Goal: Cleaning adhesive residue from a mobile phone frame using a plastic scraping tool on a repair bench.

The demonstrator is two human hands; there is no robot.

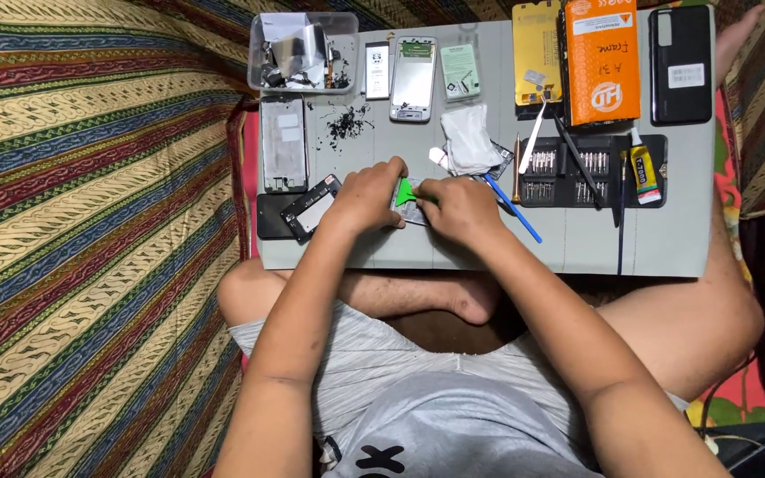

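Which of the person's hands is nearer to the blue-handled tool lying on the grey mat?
The right hand. It lies just beside the blue-handled tool, whose handle runs along its outer edge. The left hand is farther away, on the other side of the green pick.

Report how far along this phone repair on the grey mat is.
Done: the phone frame lies stripped and black scraps litter the grey mat. In hand: left hand steadies a small part while right hand works a green pick on it. Left: the glue tube lies unused, apparently.
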